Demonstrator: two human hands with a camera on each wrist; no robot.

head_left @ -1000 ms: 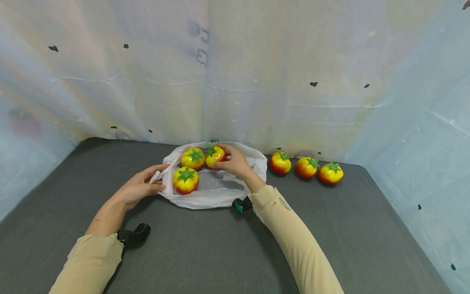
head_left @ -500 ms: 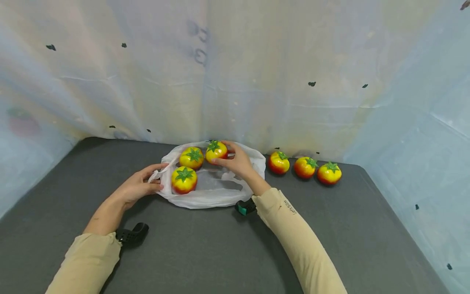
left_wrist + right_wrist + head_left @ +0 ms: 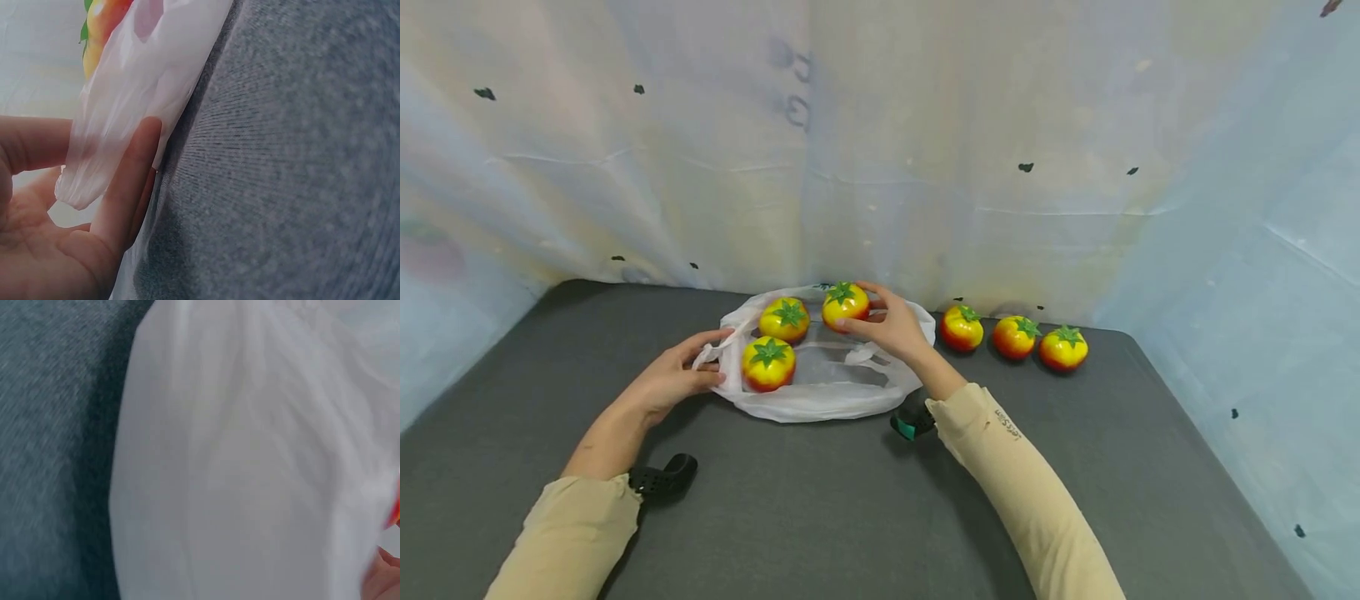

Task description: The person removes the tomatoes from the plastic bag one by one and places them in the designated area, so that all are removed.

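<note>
A white plastic bag (image 3: 820,404) lies spread with its mouth upward in the head view. Two glossy yellow-red toy tomatoes with green star-shaped tops sit in its left part, a rear tomato (image 3: 785,321) and a front tomato (image 3: 767,367). My left hand (image 3: 673,379) holds the bag's left edge by a handle; in the left wrist view, thin plastic (image 3: 134,94) runs between the fingers. Over the bag's back part, my right hand (image 3: 895,325) grips a third toy tomato (image 3: 844,307) from its right side. The bag hides most of that hand in the right wrist view.
Right of the bag, three similar tomatoes stand in a row: a near one (image 3: 961,328), a middle one (image 3: 1014,337) and an outer one (image 3: 1063,348). All rest on a dark grey table (image 3: 805,517). A pale sheet (image 3: 880,150) hangs behind it.
My right hand has raised the gripped tomato slightly and moved it a little rightward, away from the two other tomatoes in the bag. My left hand stays at the bag's edge. The view has shifted slightly.
</note>
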